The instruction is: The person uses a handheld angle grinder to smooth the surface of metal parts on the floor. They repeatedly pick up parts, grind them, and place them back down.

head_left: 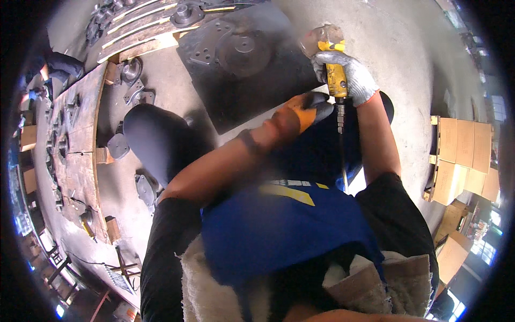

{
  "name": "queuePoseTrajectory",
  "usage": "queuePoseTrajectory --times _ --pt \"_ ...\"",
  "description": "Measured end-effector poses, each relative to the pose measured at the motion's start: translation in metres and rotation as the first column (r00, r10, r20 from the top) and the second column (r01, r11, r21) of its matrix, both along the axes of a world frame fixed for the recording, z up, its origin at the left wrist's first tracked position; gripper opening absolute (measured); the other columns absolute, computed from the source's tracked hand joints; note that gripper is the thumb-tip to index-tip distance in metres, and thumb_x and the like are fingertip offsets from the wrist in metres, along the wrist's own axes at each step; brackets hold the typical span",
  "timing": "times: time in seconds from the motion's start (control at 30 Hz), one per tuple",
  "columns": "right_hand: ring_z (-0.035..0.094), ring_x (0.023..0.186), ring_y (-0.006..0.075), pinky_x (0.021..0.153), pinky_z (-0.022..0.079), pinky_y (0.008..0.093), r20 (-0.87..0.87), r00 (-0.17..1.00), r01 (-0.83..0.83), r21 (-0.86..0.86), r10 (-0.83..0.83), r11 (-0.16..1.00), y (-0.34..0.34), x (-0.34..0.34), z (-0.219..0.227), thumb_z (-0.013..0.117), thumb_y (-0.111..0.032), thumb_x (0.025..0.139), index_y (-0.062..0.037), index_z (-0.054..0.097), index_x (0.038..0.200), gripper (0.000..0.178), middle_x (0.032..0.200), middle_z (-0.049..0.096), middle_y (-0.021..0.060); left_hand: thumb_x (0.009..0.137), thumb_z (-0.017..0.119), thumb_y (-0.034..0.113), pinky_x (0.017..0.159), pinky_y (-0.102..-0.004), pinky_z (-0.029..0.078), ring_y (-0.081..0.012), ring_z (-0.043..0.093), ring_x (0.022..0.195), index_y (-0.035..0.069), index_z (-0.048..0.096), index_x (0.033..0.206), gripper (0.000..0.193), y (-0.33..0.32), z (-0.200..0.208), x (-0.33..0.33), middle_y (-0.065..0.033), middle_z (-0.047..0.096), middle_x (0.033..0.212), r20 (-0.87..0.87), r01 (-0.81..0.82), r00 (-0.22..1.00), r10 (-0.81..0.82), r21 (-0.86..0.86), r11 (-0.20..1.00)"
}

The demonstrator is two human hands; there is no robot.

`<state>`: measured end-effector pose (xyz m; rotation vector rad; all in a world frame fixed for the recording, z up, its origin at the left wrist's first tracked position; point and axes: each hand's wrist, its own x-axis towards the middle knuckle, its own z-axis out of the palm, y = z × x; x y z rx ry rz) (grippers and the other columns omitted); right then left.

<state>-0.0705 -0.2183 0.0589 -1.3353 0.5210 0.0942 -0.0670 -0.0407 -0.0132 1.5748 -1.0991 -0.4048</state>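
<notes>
My right hand [357, 78], in a pale knit glove with an orange cuff, is wrapped round the body of a yellow air grinder [337, 80]. The tool's round guarded head points away from me, and its metal coupling and hose [340, 121] run back toward my lap. My left hand [308, 111], in an orange glove with dark fingers, is just left of the grinder's rear end. Its fingers look apart with nothing seen in them; whether they touch the tool is unclear. Ahead, a round metal part with a raised hub [244, 51] lies on a dark board [230, 99].
Left of me stands a low wooden bench [80, 139] bearing several metal parts. More flanged parts [146, 188] lie on the floor beside it. A wooden pallet [139, 29] is at the far left, and stacked cardboard boxes [464, 145] stand on the right. Another person [64, 67] is at the left edge.
</notes>
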Motion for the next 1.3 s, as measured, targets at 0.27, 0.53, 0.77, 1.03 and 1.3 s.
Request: queuePoseTrajectory --times 0.27,0.53,0.77,1.03,1.3 --pt "0.06 0.066 0.0133 0.059 0.048 0.0245 0.112 0.98 -0.169 0.021 0.165 0.985 0.004 -0.016 0.004 0.066 -0.035 0.082 -0.0049 0.064 0.098 0.034 0.079 0.064 0.0066 0.088 0.057 0.021 0.097 -0.0331 0.042 -0.0257 0.056 0.11 0.004 0.059 0.118 0.034 0.046 -0.006 -0.021 -0.0141 0.059 0.12 -0.315 0.182 0.945 -0.088 0.283 0.942" --pt "0.063 0.067 0.0145 0.055 0.051 0.0221 -0.015 0.974 -0.225 0.119 0.228 0.967 0.016 -0.011 -0.001 0.065 -0.025 0.084 -0.0022 0.064 0.096 0.025 0.077 0.064 0.0082 0.089 0.06 0.028 0.093 -0.0304 0.043 -0.0238 0.057 0.105 0.005 0.057 0.121 0.039 0.044 -0.016 -0.016 -0.0158 0.062 0.114 -0.044 -0.089 0.995 0.094 0.098 0.991" --pt "0.062 0.065 0.014 0.056 0.049 0.0213 0.027 0.918 -0.396 0.049 0.395 0.917 0.021 0.02 -0.012 0.064 -0.023 0.085 -0.0025 0.063 0.101 0.026 0.078 0.065 0.0076 0.09 0.059 0.02 0.087 -0.0311 0.046 -0.0243 0.06 0.099 0.009 0.055 0.123 0.035 0.032 -0.02 0.008 -0.0147 0.061 0.113 0.219 -0.133 0.967 0.127 0.013 0.991" --pt "0.06 0.066 0.0109 0.059 0.048 0.0213 -0.129 0.871 -0.489 -0.156 0.473 0.858 0.046 0.072 0.0 0.073 -0.028 0.076 -0.0036 0.064 0.091 0.03 0.076 0.064 0.0045 0.089 0.056 0.013 0.089 -0.0304 0.048 -0.0203 0.058 0.104 0.011 0.054 0.118 0.029 0.033 -0.001 0.036 -0.0069 0.059 0.111 -0.128 -0.039 0.992 0.023 -0.122 0.992" --pt "0.059 0.063 0.0124 0.056 0.047 0.0234 -0.104 0.844 -0.537 -0.129 0.527 0.834 0.051 0.082 -0.001 0.072 -0.026 0.077 -0.0028 0.063 0.087 0.027 0.071 0.061 0.0046 0.088 0.057 0.017 0.09 -0.0306 0.046 -0.0196 0.056 0.106 0.011 0.053 0.119 0.032 0.02 -0.024 0.042 -0.0052 0.058 0.111 -0.218 -0.068 0.975 -0.036 -0.451 0.89"
